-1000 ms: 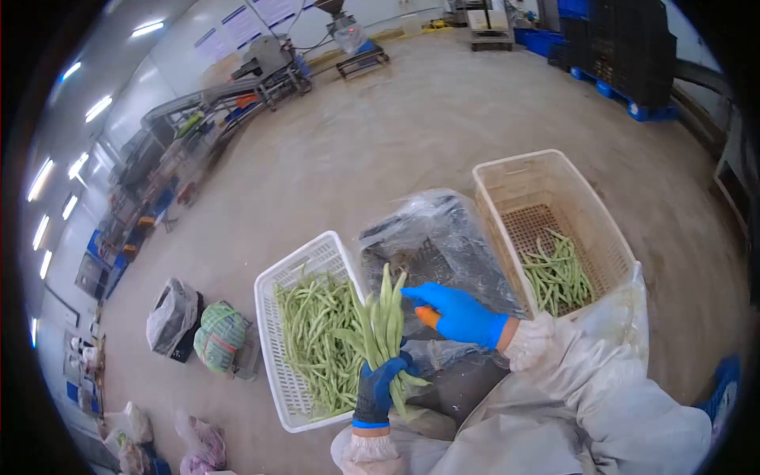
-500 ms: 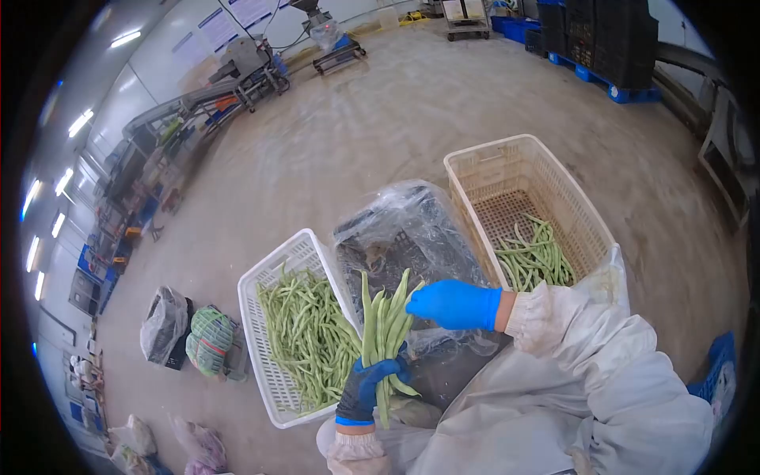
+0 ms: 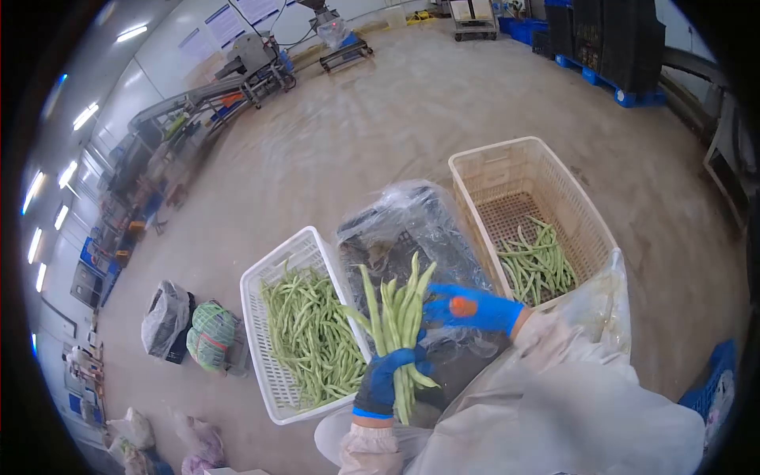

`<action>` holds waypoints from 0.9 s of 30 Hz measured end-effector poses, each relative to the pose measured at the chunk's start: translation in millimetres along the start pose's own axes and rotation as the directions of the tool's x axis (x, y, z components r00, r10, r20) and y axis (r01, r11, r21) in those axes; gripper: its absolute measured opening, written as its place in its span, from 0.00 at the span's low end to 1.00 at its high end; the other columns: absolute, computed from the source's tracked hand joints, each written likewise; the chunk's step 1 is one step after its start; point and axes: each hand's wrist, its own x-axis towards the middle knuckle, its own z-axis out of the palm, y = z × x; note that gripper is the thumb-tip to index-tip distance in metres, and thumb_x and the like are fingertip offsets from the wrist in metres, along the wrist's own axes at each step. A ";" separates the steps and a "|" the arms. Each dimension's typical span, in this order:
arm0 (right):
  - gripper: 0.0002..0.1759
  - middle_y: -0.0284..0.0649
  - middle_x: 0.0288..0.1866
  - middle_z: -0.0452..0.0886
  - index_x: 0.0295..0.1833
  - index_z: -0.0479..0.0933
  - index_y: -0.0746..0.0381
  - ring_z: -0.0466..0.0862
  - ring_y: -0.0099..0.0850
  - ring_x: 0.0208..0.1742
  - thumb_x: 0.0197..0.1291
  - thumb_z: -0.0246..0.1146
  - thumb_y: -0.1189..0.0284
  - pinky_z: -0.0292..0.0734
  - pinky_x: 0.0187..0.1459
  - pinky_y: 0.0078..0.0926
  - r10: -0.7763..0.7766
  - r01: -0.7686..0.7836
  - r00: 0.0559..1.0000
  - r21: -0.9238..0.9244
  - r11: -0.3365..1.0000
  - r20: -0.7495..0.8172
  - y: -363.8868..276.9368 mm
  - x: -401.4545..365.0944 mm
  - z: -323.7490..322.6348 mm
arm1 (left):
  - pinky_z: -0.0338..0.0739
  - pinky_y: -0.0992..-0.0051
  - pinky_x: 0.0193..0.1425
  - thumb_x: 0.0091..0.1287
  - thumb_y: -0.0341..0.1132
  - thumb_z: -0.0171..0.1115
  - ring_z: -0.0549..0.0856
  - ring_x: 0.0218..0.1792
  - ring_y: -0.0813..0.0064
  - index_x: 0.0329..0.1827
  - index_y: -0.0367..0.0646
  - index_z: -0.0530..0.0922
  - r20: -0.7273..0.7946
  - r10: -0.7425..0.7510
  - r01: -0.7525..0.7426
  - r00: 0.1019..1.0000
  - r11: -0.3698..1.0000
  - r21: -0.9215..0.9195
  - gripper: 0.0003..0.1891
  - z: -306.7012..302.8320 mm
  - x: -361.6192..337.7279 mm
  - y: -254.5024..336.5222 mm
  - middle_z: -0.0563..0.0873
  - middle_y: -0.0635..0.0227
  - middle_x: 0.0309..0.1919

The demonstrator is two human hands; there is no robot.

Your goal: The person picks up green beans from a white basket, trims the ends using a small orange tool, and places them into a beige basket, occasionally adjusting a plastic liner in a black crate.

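My left hand (image 3: 388, 381), in a blue and dark glove, is closed around a bunch of long green beans (image 3: 405, 317). The beans stand up out of the fist with uneven tips, and their lower ends stick out beneath it. Just right of the bunch is my right hand (image 3: 479, 309), its blue-gloved fingers stretched toward the beans and an orange patch showing on it. Below both hands lies a black crate lined with clear plastic (image 3: 396, 214). On the left, a white basket (image 3: 245, 305) holds a heap of green beans (image 3: 313, 340).
A beige basket (image 3: 598, 214) at the right has a smaller pile of beans (image 3: 542, 261) in its near end. Left of the white basket sit a green net-wrapped bundle (image 3: 212, 336) and a plastic-lined black crate (image 3: 168, 321). Black crates (image 3: 629, 47) stand stacked on a blue pallet.
My right hand has shifted slightly right and down, turning so the orange patch shows and its fingers stretch out. The bunch in my left hand has fanned out wider at the top.
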 end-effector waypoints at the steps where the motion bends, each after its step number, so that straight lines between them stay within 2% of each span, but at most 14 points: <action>1: 0.34 0.47 0.66 0.68 0.72 0.55 0.57 0.69 0.35 0.65 0.64 0.59 0.65 0.68 0.63 0.34 0.041 -0.064 0.992 0.194 0.979 0.120 16.3 7.6 7.9 | 0.77 0.67 0.41 0.57 0.30 0.59 0.79 0.33 0.68 0.57 0.33 0.69 0.071 -0.065 0.068 0.995 0.997 -0.042 0.24 10.1 0.9 -2.6 0.78 0.62 0.34; 2: 0.34 0.47 0.66 0.68 0.72 0.55 0.57 0.69 0.35 0.65 0.64 0.59 0.65 0.68 0.63 0.34 0.041 -0.063 0.993 0.194 0.979 0.114 12.9 16.4 19.4 | 0.78 0.64 0.46 0.57 0.30 0.59 0.79 0.34 0.66 0.56 0.33 0.70 0.017 -0.156 0.156 0.988 0.988 0.019 0.23 32.7 -5.8 -0.5 0.78 0.62 0.35; 4: 0.35 0.47 0.66 0.66 0.73 0.50 0.59 0.71 0.39 0.64 0.66 0.55 0.64 0.72 0.60 0.36 0.076 -0.151 0.988 0.745 0.650 0.134 0.6 29.3 47.0 | 0.78 0.61 0.47 0.57 0.30 0.59 0.80 0.37 0.64 0.56 0.34 0.70 0.151 -0.264 0.266 0.953 0.964 0.003 0.23 17.8 11.2 -29.5 0.79 0.59 0.37; 5: 0.35 0.47 0.66 0.66 0.73 0.50 0.59 0.71 0.39 0.64 0.66 0.55 0.64 0.72 0.60 0.36 0.077 -0.151 0.988 0.748 0.646 0.134 -5.5 31.9 51.6 | 0.78 0.57 0.49 0.57 0.30 0.59 0.81 0.39 0.61 0.56 0.34 0.70 0.207 -0.275 0.288 0.939 0.957 -0.035 0.23 12.0 18.8 -38.6 0.79 0.57 0.38; 8: 0.33 0.44 0.58 0.73 0.71 0.54 0.60 0.77 0.35 0.55 0.64 0.58 0.68 0.79 0.50 0.34 0.206 -0.273 0.961 0.531 0.802 0.184 -19.1 36.7 56.7 | 0.76 0.53 0.55 0.57 0.31 0.59 0.82 0.45 0.57 0.57 0.34 0.69 0.231 -0.318 0.326 0.920 0.945 0.003 0.23 -0.6 17.6 -41.8 0.80 0.53 0.43; 10: 0.30 0.38 0.47 0.76 0.66 0.61 0.60 0.79 0.29 0.45 0.59 0.63 0.71 0.80 0.41 0.28 0.302 -0.292 0.952 0.397 0.870 0.039 -21.4 34.9 60.3 | 0.72 0.53 0.60 0.57 0.34 0.61 0.80 0.50 0.54 0.59 0.34 0.68 0.195 -0.362 0.363 0.911 0.931 0.036 0.26 -6.2 13.9 -36.4 0.79 0.50 0.49; 11: 0.26 0.32 0.40 0.74 0.59 0.66 0.60 0.78 0.25 0.41 0.55 0.67 0.73 0.78 0.39 0.25 0.320 -0.287 0.947 0.419 0.862 -0.010 -30.2 33.6 65.0 | 0.72 0.55 0.61 0.58 0.37 0.61 0.79 0.52 0.53 0.60 0.34 0.68 0.297 -0.268 0.284 0.917 0.959 -0.011 0.28 -9.0 13.4 -34.3 0.78 0.49 0.51; 12: 0.26 0.32 0.40 0.74 0.59 0.66 0.60 0.78 0.25 0.41 0.55 0.67 0.73 0.78 0.39 0.25 0.320 -0.287 0.947 0.417 0.862 -0.010 -36.1 32.0 71.4 | 0.71 0.56 0.62 0.58 0.40 0.62 0.78 0.55 0.52 0.61 0.34 0.67 0.390 -0.167 0.209 0.906 0.976 -0.067 0.30 -10.6 13.5 -33.6 0.77 0.48 0.54; 15: 0.23 0.31 0.40 0.74 0.54 0.68 0.60 0.77 0.23 0.40 0.54 0.68 0.74 0.76 0.42 0.24 0.209 -0.191 0.977 0.243 0.951 -0.050 -41.0 30.9 84.0 | 0.71 0.56 0.62 0.57 0.46 0.63 0.78 0.55 0.52 0.64 0.33 0.64 0.299 -0.138 0.137 0.944 0.990 0.024 0.35 -16.5 13.8 -38.2 0.75 0.48 0.56; 17: 0.20 0.31 0.40 0.75 0.50 0.70 0.59 0.77 0.23 0.42 0.54 0.68 0.73 0.75 0.46 0.24 0.133 -0.127 0.989 -0.090 0.988 0.066 -40.3 31.2 84.0 | 0.72 0.52 0.60 0.55 0.48 0.65 0.78 0.55 0.50 0.65 0.34 0.63 0.252 -0.162 0.139 0.954 0.985 0.106 0.39 -25.5 19.4 -45.3 0.74 0.47 0.58; 20: 0.16 0.33 0.41 0.76 0.46 0.71 0.59 0.78 0.24 0.43 0.54 0.68 0.72 0.74 0.49 0.25 0.200 -0.203 0.969 0.005 0.979 0.146 -34.7 33.0 72.6 | 0.72 0.48 0.60 0.54 0.48 0.66 0.77 0.55 0.47 0.66 0.34 0.62 0.341 -0.070 0.068 0.938 0.998 0.018 0.40 -31.3 18.6 -48.7 0.73 0.46 0.58; 22: 0.14 0.35 0.40 0.78 0.43 0.71 0.59 0.78 0.25 0.45 0.55 0.67 0.69 0.74 0.50 0.28 0.132 -0.162 0.971 0.144 0.976 0.199 -30.3 29.8 64.4 | 0.71 0.47 0.61 0.52 0.48 0.68 0.76 0.56 0.47 0.67 0.36 0.61 0.385 -0.064 0.079 0.921 0.997 -0.024 0.42 -4.5 6.3 -30.7 0.73 0.46 0.58; 25: 0.15 0.37 0.41 0.78 0.44 0.71 0.59 0.79 0.29 0.45 0.58 0.65 0.64 0.74 0.54 0.33 0.223 -0.283 0.936 0.203 0.938 0.273 -34.1 13.8 76.3 | 0.75 0.48 0.56 0.47 0.46 0.72 0.79 0.53 0.52 0.65 0.38 0.65 0.468 -0.153 0.196 0.870 0.980 -0.044 0.42 9.3 6.5 -34.7 0.77 0.48 0.53; 27: 0.15 0.38 0.42 0.79 0.45 0.71 0.59 0.79 0.30 0.47 0.58 0.65 0.63 0.74 0.55 0.33 0.188 -0.245 0.929 0.151 0.958 0.318 -16.7 21.9 67.5 | 0.77 0.50 0.54 0.48 0.45 0.72 0.80 0.50 0.54 0.62 0.38 0.67 0.362 -0.095 0.084 0.927 0.995 0.047 0.39 7.9 6.4 -47.8 0.79 0.52 0.50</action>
